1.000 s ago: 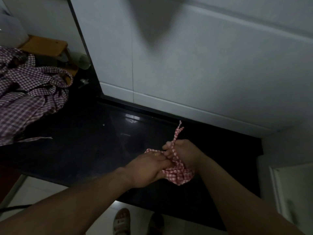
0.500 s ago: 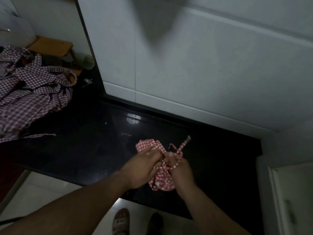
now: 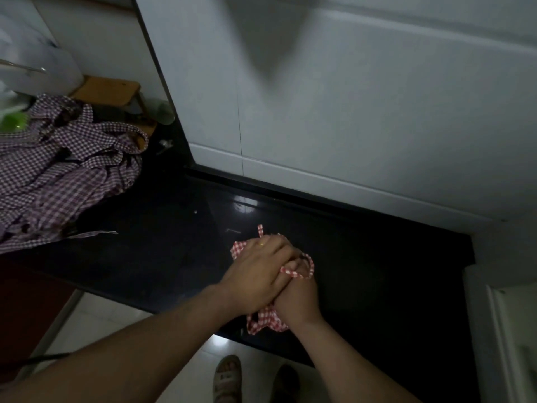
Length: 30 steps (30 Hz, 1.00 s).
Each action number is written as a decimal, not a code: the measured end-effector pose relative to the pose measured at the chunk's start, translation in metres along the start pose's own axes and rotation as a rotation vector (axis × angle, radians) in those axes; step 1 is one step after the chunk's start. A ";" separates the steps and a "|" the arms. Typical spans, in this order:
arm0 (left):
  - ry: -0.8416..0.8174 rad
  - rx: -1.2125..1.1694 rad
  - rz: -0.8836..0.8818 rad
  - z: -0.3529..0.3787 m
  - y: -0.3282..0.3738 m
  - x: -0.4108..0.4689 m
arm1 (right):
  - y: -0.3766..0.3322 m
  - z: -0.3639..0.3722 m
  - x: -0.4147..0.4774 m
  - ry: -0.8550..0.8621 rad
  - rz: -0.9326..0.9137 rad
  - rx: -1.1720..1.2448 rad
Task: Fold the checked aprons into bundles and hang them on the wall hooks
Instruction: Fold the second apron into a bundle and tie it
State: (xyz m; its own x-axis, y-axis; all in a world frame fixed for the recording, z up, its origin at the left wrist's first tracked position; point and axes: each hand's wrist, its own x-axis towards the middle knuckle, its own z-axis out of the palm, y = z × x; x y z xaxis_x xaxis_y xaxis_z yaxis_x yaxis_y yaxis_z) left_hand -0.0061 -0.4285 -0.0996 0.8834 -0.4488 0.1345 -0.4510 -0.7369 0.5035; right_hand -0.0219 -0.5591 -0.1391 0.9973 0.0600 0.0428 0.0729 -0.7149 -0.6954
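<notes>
A red-and-white checked apron (image 3: 266,321) is bunched into a small bundle above the black countertop (image 3: 145,242). My left hand (image 3: 255,274) lies over the top of the bundle and grips it, covering most of the cloth. My right hand (image 3: 299,295) sits under and beside the left, with a loop of the apron's strap (image 3: 305,269) wound round its fingers. A short strap end (image 3: 260,229) sticks up behind my left hand. A heap of purple checked aprons (image 3: 58,175) lies at the left end of the counter. No wall hooks are in view.
White cabinet doors (image 3: 348,112) rise straight behind the counter. A wooden stool (image 3: 110,90) and a pale cup (image 3: 164,113) stand at the back left. A white appliance (image 3: 508,330) borders the counter on the right. My sandalled feet (image 3: 228,376) stand on the pale floor tiles below.
The raised strap has come down and now loops round my right fingers. My left hand has slid over the bundle and my right hand, hiding most of the cloth.
</notes>
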 end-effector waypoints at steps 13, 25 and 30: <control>-0.421 -0.135 -0.202 -0.001 -0.016 0.023 | -0.020 -0.003 0.001 -0.238 0.613 0.642; 0.313 -0.072 -0.569 -0.003 -0.008 -0.060 | -0.022 -0.003 0.003 -0.309 0.468 0.607; 0.202 -0.380 -0.718 0.023 0.014 -0.078 | -0.021 0.002 0.001 -0.263 0.501 0.614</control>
State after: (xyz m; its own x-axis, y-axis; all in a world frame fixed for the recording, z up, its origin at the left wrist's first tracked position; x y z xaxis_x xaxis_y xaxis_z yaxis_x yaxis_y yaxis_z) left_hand -0.0842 -0.4152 -0.1224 0.9618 0.1905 -0.1966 0.2715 -0.5724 0.7737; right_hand -0.0222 -0.5428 -0.1259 0.8691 0.0511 -0.4919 -0.4739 -0.1983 -0.8579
